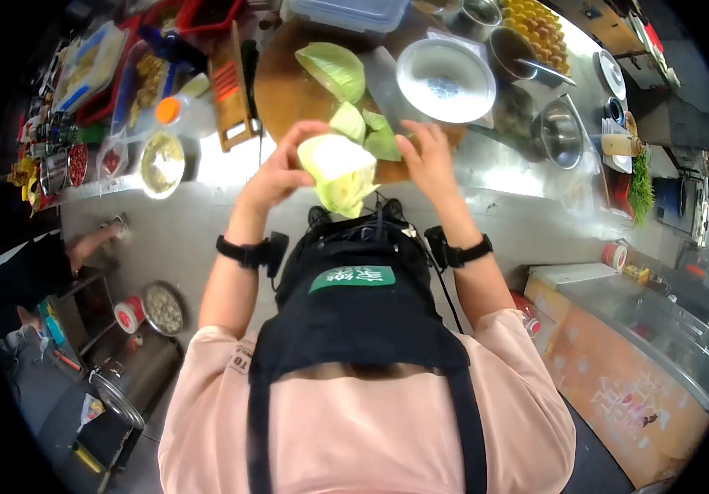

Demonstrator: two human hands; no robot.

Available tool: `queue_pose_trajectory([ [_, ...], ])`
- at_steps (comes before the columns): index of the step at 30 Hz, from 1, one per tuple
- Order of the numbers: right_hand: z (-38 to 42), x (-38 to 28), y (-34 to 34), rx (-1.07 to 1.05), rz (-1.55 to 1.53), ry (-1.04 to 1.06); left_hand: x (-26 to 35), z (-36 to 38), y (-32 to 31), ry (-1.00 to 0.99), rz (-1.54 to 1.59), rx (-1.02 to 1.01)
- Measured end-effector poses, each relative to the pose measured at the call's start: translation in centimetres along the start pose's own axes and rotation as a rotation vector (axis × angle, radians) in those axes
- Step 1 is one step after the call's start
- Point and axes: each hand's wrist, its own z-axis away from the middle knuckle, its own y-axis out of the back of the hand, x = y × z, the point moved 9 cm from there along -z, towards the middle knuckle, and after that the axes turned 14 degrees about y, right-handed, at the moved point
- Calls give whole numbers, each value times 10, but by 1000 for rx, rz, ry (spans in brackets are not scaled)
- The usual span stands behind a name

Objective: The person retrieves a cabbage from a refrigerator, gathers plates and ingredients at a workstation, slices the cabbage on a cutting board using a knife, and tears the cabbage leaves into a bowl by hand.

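Observation:
My left hand [279,169] is closed on a pale cabbage [340,169], gripping its left side at the front edge of the counter. The cut or peeled face of the cabbage looks whitish, with yellow-green leaves below. My right hand [427,158] is open, fingers apart, just right of the cabbage and not holding anything. Behind the cabbage, loose green cabbage leaves [382,138] and a paler piece [348,121] rest on a round wooden board [284,90]. Farther back on that board lies a larger cabbage leaf [334,70].
A white bowl [445,80] stands right of the board, with a dark pot [509,51] and a steel bowl [560,136] beyond. To the left are a wooden slicer [227,90], an orange-capped jug [183,113] and a bowl of yellowish food [162,163]. Another person's leg [91,245] shows at far left.

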Motion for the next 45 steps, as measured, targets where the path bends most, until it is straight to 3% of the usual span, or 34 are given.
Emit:
queue_pose_trajectory([
  [2, 10, -27, -14, -103, -1130, -376, 2, -12, -31, -8, -22, -74],
  [4, 5, -53, 2, -159, -1161, -151, -1, -31, -49, -8, -66, -96],
  [6, 8, -40, 17, -120, -1142, -196, 1, -47, -59, -8, -174, 85],
  [7, 11, -23, 26, -54, -1124, -268, 6, -57, -59, -102, -350, 180],
  [10, 18, 5, 51, 57, -1100, -332, 6, -67, -115, -93, -347, 57],
  [12, 20, 15, 64, 72, -1120, -259, -5, -83, -133, -108, -459, 119],
  [14, 26, 36, 68, 9, -1172, -343, 4, -99, -139, -165, -994, 482],
  [18, 19, 74, 92, 53, -1137, -346, 5, -131, -171, -211, -1112, 499],
  [24, -4, 95, 111, 99, -1160, -302, 11, -163, -169, -233, -835, 459],
  [27, -22, 103, 113, 176, -926, -222, 31, -164, -176, -302, -1041, 711],
  [28, -25, 104, 110, 181, -919, -215, 37, -166, -176, -314, -1041, 706],
  [30, -33, 103, 110, 224, -899, -232, 37, -178, -162, -134, -1081, 715],
  [34, -43, 112, 106, 297, -840, -315, 41, -205, -141, -264, -1200, 704],
  [36, -49, 130, 95, 298, -932, -375, 40, -211, -130, -361, -1136, 686],
  [38, -50, 145, 91, 370, -911, -391, 41, -221, -116, -318, -957, 654],
  [41, -55, 167, 73, 342, -1184, -432, 27, -244, -87, -324, -770, 612],
  [45, -63, 187, 74, 378, -1317, -441, 19, -258, -79, -313, -463, 603],
])
